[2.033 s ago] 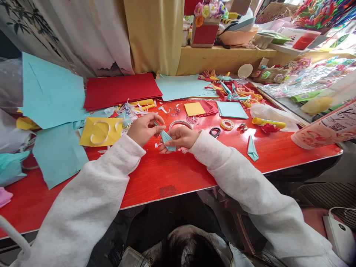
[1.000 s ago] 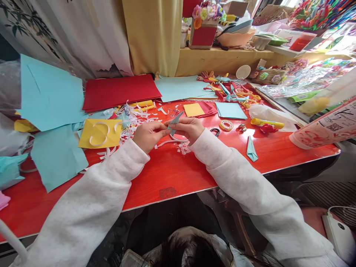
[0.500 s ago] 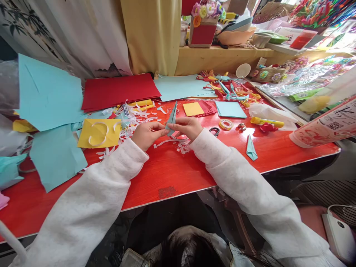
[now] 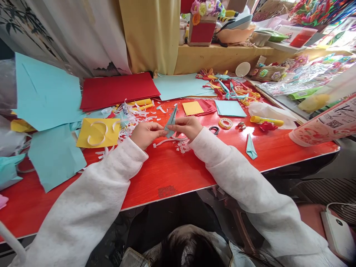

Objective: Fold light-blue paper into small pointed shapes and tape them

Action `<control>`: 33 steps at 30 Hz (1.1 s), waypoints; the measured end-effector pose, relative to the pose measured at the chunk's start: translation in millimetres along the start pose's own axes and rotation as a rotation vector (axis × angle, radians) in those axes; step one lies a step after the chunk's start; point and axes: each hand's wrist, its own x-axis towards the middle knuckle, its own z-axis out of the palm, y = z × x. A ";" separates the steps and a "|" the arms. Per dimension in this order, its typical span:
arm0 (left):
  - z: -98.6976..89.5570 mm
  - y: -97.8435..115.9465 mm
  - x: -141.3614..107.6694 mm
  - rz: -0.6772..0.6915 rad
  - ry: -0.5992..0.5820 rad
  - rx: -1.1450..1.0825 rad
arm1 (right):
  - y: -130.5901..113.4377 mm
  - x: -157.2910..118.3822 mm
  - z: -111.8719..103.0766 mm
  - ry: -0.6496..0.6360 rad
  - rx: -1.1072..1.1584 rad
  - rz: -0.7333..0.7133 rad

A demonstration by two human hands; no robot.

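Blue folded paper (image 4: 171, 118) tapers sharply in the right hand (image 4: 190, 128).

Beyond the left hand (image 4: 146, 134) hangs a yellow curtain (image 4: 150, 37). Past the right hand (image 4: 189, 128), a red box (image 4: 202, 34) with bright flowers (image 4: 207, 8) sits beside a peach bowl (image 4: 235, 36). Farther right of that hand are a flowery little basket (image 4: 267, 73), a big see-through cup (image 4: 328, 120) and, closer in, a white power bank (image 4: 338, 234).

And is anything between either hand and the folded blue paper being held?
Nothing visible. The left hand and right hand both pinch the folded blue paper directly. A white strip lies below on the red table, not between them.
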 end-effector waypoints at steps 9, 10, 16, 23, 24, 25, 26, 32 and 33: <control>-2.6 1.5 -0.8 0.066 0.041 0.039 | -0.9 0.1 -1.3 0.007 0.103 0.085; -2.7 1.0 -0.5 0.066 0.063 0.043 | -1.6 -0.2 -0.6 0.002 0.137 0.104; -4.4 -1.4 1.4 0.065 0.087 0.071 | -3.7 -0.3 1.0 -0.088 0.263 0.191; -2.1 1.2 2.0 0.098 0.097 -0.018 | 0.8 1.4 -0.7 -0.102 0.156 0.100; -1.5 0.9 2.1 0.093 0.093 -0.043 | 1.1 1.3 -0.6 -0.133 0.138 0.092; -1.0 0.5 2.3 0.083 0.087 -0.061 | 1.2 1.1 -0.4 -0.163 0.122 0.086; -0.6 -0.1 2.4 0.070 0.082 -0.073 | 1.0 0.7 -0.1 -0.189 0.109 0.085; -0.4 -0.3 2.7 0.030 0.061 -0.068 | 0.5 -0.8 1.1 -0.197 0.002 0.074; -0.8 0.6 2.5 0.034 0.046 -0.069 | 1.3 -0.5 0.9 -0.185 -0.021 0.061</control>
